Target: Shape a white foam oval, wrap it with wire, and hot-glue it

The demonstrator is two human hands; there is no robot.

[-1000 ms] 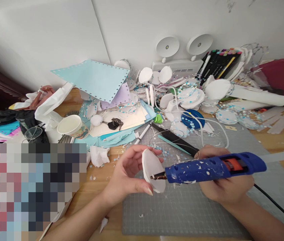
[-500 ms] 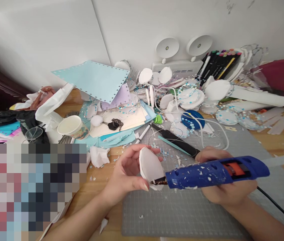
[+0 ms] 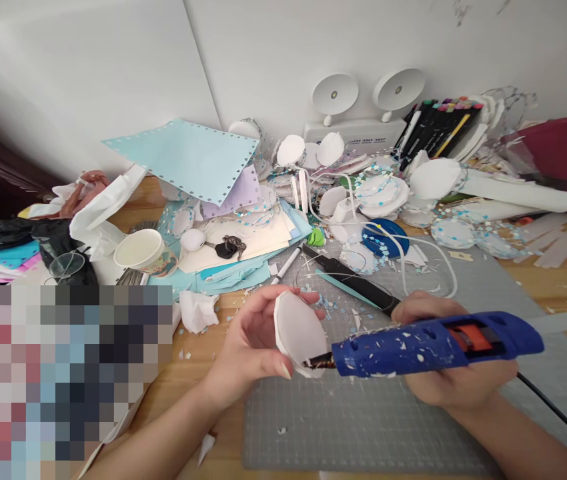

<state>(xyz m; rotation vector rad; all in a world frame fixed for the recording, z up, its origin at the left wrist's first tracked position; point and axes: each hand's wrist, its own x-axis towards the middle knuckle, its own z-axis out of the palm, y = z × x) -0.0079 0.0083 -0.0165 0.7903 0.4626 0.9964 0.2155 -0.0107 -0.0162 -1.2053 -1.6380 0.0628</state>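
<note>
My left hand (image 3: 253, 343) is closed on a white round paper piece (image 3: 297, 328), holding it upright above the grey cutting mat (image 3: 363, 420) between thumb and fingers. My right hand (image 3: 456, 383) grips a blue hot glue gun (image 3: 438, 343) speckled with paper bits. The gun points left, and its dark nozzle touches the lower edge of the white piece. A black cord (image 3: 558, 413) runs from the gun off to the lower right.
Paper sheets, a light-blue punched sheet (image 3: 188, 157), a paper cup (image 3: 142, 252), white discs, a marker case (image 3: 438, 127), a black-handled tool (image 3: 348, 279) and a white pen (image 3: 286, 265) crowd the far side of the wooden table. A blurred patch covers the lower left.
The white piece has turned a little in my left hand and shifted left. The glue gun has sunk slightly and its nozzle has moved along to the piece's bottom edge.
</note>
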